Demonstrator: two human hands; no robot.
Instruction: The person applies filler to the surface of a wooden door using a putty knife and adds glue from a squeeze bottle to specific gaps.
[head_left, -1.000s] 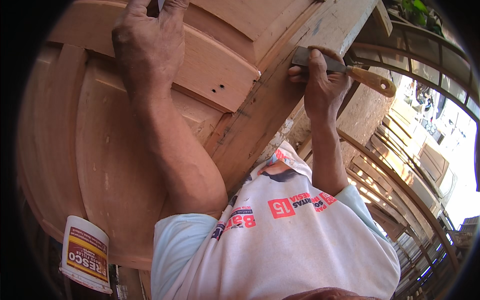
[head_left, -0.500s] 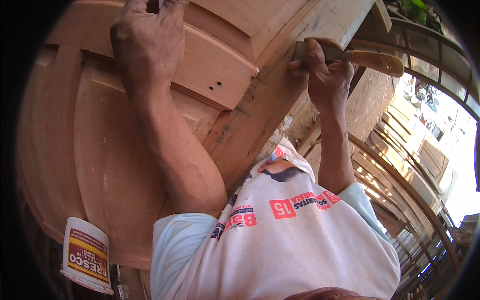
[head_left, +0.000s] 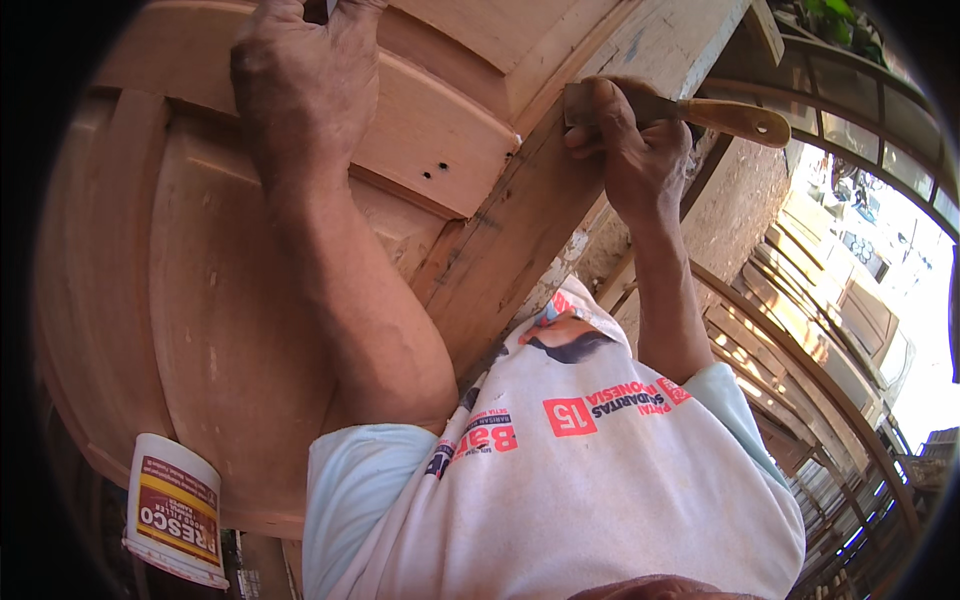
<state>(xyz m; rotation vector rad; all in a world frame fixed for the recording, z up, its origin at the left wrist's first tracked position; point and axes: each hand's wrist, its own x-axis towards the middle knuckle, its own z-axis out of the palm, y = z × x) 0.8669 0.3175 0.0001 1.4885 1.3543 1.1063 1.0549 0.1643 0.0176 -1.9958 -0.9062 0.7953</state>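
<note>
My right hand (head_left: pixel 640 140) is closed around a putty knife (head_left: pixel 735 118). Its wooden handle, with a hole near the end, points right, and its flat dark metal blade lies along my fingers and thumb. This hand is over the outer edge of a panelled wooden door (head_left: pixel 230 330). At the top edge of the view my left hand (head_left: pixel 305 90) is bent into a grip above the door. A small pale sliver shows between its fingers, but the rest is cut off. Several small dark holes (head_left: pixel 435 171) mark the door's rail, between my two hands.
A white tub (head_left: pixel 175 510) with a yellow and maroon label stands at the door's lower left end. A long wooden beam (head_left: pixel 490 260) runs beside the door. To the right, several wooden boards and frames (head_left: pixel 810 290) lean or lie beyond a curved railing.
My right hand has shifted slightly left with the putty knife, toward the door's rail. My left hand has moved a little to the right.
</note>
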